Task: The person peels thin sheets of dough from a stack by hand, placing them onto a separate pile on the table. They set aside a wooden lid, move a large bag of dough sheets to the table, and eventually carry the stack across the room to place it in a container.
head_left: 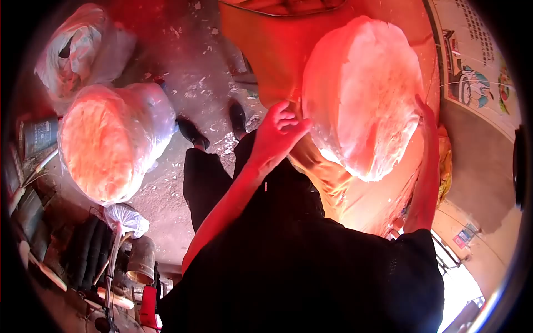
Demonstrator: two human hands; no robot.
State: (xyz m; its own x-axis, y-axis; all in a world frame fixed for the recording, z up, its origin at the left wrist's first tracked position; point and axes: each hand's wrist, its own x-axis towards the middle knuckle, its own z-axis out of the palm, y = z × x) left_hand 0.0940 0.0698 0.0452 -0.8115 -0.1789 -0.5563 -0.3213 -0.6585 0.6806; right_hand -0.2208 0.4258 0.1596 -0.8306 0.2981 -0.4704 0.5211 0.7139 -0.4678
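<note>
A large pale rounded mass (372,100), lit red and wrapped in thin translucent film, rests on an orange-red surface (266,50) in front of me. At its left side my left hand (277,130) is raised with its fingers apart and slightly curled, holding nothing. My right hand (426,119) lies along the mass's right edge, fingertips against it; its fingers are mostly seen edge-on. Yellowish cloth (327,180) lies under the mass's lower left side.
At the left stand a clear plastic bag holding a round pale mass (100,147) and another white bag (72,55). Tools, a metal can (141,261) and dark rolls (86,252) crowd the lower left. A printed poster (477,61) hangs at the right.
</note>
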